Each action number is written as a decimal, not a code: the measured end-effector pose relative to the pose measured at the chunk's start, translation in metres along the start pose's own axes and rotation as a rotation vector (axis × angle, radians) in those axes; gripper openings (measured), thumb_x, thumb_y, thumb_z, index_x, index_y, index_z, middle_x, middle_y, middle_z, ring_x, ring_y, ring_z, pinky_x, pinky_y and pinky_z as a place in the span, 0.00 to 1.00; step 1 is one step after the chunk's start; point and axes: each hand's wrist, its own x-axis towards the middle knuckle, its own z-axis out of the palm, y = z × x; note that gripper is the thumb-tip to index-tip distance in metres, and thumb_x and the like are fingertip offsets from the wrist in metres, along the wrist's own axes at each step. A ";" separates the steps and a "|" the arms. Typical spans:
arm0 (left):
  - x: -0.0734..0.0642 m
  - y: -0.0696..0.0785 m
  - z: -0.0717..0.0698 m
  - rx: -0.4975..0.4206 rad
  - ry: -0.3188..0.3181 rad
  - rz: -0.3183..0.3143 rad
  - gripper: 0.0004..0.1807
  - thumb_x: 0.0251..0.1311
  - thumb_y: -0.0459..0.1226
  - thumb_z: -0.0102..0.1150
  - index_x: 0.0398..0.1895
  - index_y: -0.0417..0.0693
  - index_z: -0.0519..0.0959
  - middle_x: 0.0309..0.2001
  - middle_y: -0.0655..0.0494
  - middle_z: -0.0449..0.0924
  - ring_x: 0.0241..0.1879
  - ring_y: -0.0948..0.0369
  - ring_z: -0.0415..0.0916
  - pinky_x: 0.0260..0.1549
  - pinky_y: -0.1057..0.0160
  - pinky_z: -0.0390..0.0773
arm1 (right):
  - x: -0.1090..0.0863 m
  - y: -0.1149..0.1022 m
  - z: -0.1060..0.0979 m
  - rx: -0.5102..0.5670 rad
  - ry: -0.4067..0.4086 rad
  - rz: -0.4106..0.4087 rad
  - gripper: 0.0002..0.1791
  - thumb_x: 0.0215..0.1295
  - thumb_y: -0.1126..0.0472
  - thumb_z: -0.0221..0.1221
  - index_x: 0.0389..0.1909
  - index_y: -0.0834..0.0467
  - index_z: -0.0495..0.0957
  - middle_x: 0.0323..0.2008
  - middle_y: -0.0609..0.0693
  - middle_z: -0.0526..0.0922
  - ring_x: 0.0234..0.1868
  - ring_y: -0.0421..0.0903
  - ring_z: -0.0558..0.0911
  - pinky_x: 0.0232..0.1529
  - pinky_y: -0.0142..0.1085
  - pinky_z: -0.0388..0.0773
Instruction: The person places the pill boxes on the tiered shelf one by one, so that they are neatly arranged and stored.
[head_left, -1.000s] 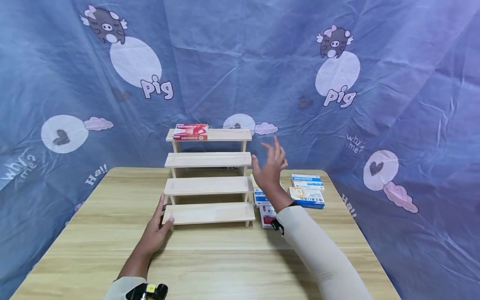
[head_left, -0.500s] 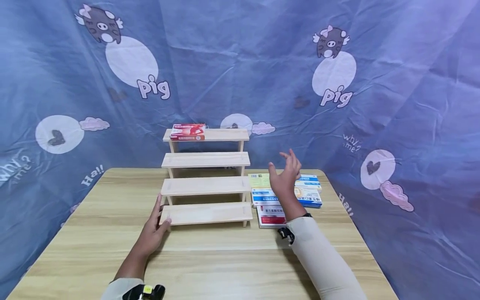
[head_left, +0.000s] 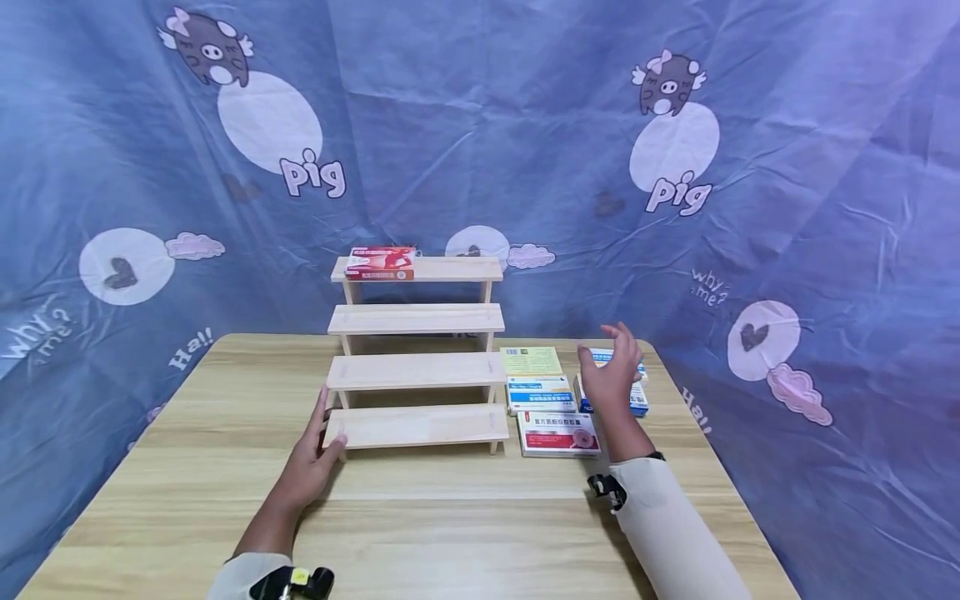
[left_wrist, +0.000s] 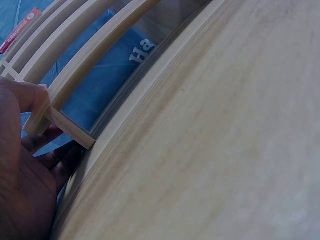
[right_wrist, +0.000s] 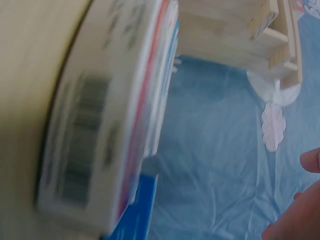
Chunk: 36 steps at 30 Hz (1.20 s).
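Observation:
A light wooden four-tier display stand (head_left: 420, 427) stands on the table. My left hand (head_left: 309, 467) holds the left end of its lowest tier; in the left wrist view the thumb (left_wrist: 34, 95) lies on the board's end and the fingers reach below it. On the left of the top tier lies a red and white medicine box (head_left: 380, 263). My right hand (head_left: 611, 379) is raised with fingers loosely bent and nothing in it, over the medicine boxes to the right of the stand. It partly hides a blue and white box (head_left: 639, 400) and another box (head_left: 602, 357) behind.
Left of these lie a yellow-green box (head_left: 530, 361), a blue and white box (head_left: 540, 394) and, nearest me, a white and red box (head_left: 558, 434). The wooden table (head_left: 420, 542) ends at a blue printed curtain (head_left: 420, 150) behind and at the sides.
My right hand has moved right and down from beside the stand's upper tiers to over the right-hand boxes, uncovering the boxes nearer the stand. My left hand keeps its place.

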 end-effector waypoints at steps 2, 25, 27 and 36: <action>-0.001 0.000 0.000 0.005 0.005 0.001 0.48 0.85 0.36 0.51 0.92 0.63 0.31 0.84 0.25 0.51 0.78 0.27 0.63 0.57 0.80 0.68 | 0.001 0.006 -0.005 -0.019 -0.004 0.023 0.26 0.72 0.62 0.68 0.68 0.61 0.75 0.83 0.63 0.63 0.84 0.66 0.57 0.74 0.73 0.47; 0.001 0.001 -0.001 0.000 -0.003 -0.004 0.50 0.85 0.35 0.52 0.92 0.61 0.29 0.84 0.24 0.51 0.76 0.25 0.66 0.55 0.80 0.70 | 0.004 0.046 -0.048 -0.120 -0.149 0.167 0.26 0.75 0.58 0.65 0.69 0.64 0.74 0.75 0.68 0.70 0.80 0.68 0.61 0.73 0.74 0.50; 0.000 0.001 -0.001 -0.002 -0.002 0.000 0.50 0.85 0.35 0.52 0.92 0.61 0.30 0.84 0.24 0.51 0.76 0.25 0.66 0.55 0.80 0.70 | 0.005 0.047 -0.050 -0.121 -0.162 0.180 0.27 0.75 0.58 0.65 0.69 0.65 0.75 0.75 0.68 0.70 0.80 0.69 0.63 0.74 0.74 0.50; 0.001 -0.001 -0.001 -0.005 0.005 -0.003 0.48 0.86 0.36 0.50 0.92 0.66 0.30 0.84 0.25 0.51 0.76 0.27 0.66 0.55 0.82 0.69 | 0.009 0.063 -0.061 -0.199 -0.251 0.153 0.29 0.76 0.57 0.65 0.72 0.66 0.74 0.81 0.67 0.66 0.81 0.70 0.60 0.76 0.72 0.51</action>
